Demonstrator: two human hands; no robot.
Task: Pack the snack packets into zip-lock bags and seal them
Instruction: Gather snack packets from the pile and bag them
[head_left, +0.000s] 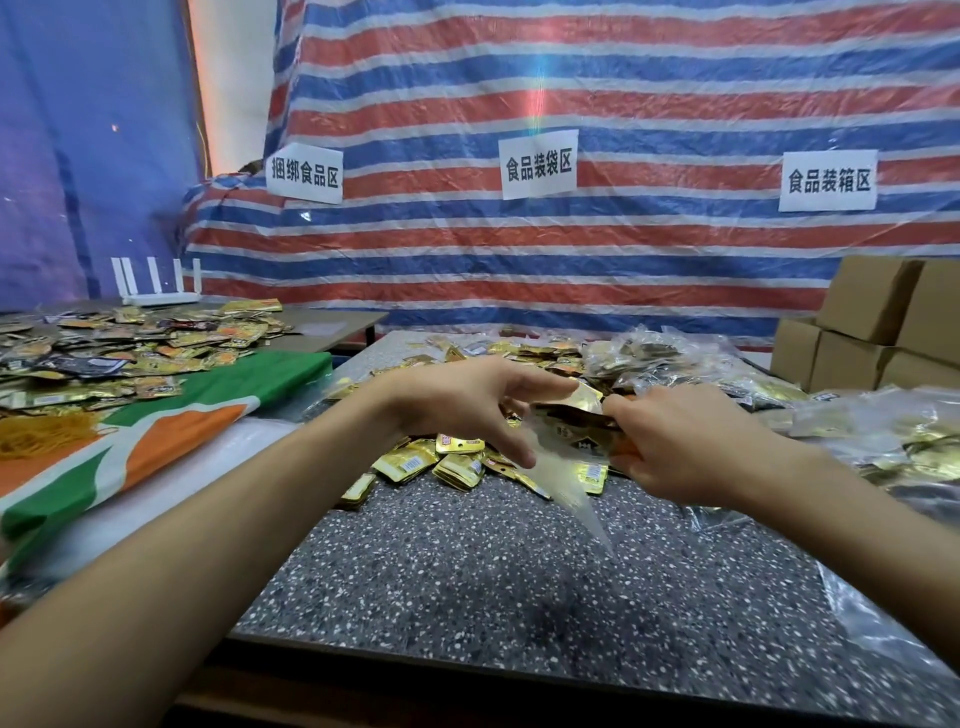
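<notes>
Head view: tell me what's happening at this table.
A person is bagging snacks. The right hand grips a handful of snack packets at the mouth of a clear zip-lock bag, which hangs blurred above the table. The left hand reaches to it with fingers spread. A loose pile lies beneath; filled bags sit to the right.

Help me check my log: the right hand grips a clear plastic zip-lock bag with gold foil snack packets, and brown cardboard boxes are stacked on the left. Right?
The head view shows the brown cardboard boxes stacked on the right, not the left. The right hand does grip the clear plastic zip-lock bag with gold foil snack packets.
</notes>
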